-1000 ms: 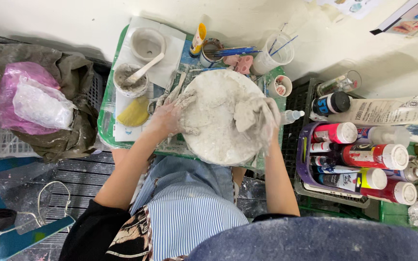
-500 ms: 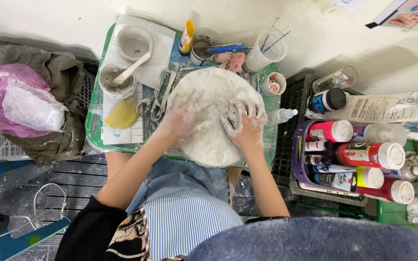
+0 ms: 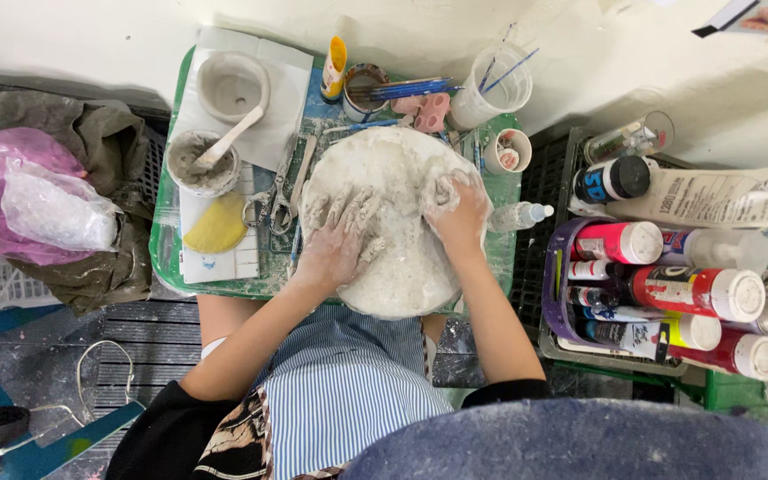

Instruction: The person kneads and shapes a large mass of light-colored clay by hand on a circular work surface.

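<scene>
Round white plaster mass (image 3: 402, 222) on green surface (image 3: 166, 258), no clear long axis; left hand (image 3: 338, 242) splayed flat on it, right hand (image 3: 457, 206) curled gripping its right edge.

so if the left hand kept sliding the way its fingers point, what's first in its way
Probably the right hand, pressed on the same white plaster round: the left hand lies flat with fingers aimed up and to the right, toward it.

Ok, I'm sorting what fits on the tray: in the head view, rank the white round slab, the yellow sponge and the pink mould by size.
1. White round slab, by far the largest, under both hands.
2. Yellow sponge, much smaller.
3. Pink mould, smallest as it looks, though partly hidden behind the slab's far edge.
</scene>
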